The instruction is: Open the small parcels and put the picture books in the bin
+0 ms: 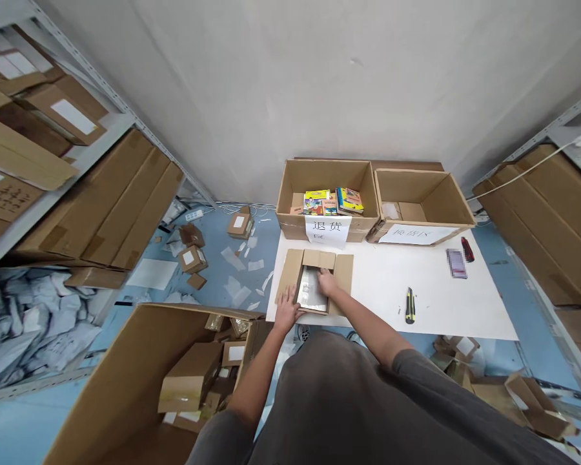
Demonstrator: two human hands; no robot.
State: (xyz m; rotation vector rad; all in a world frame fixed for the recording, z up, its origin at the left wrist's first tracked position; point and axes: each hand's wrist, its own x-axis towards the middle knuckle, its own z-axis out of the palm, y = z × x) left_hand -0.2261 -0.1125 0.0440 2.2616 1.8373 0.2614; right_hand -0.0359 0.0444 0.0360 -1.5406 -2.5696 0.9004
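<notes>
A knife (pixel 410 305) and a blurred purple item (pixel 457 263) are seen right of the opened small box (pixel 293 266). Its left side is touched by the left hand (pixel 286 311); its inside is reached by the right hand (pixel 326 283); whether either grip is clenched cannot be told. Books (pixel 350 200) are held in the big box (pixel 290 227) behind. The small box is carried near the left end of the white counter (pixel 372 284); the blue floor (pixel 213 240) is strewn with paper scraps (pixel 233 258).

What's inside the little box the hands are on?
A flat, whitish, shiny-looking thing lies inside the open cardboard box. The right hand reaches in and hides part of it. Whatever is underneath is covered, so I can't tell.
</notes>
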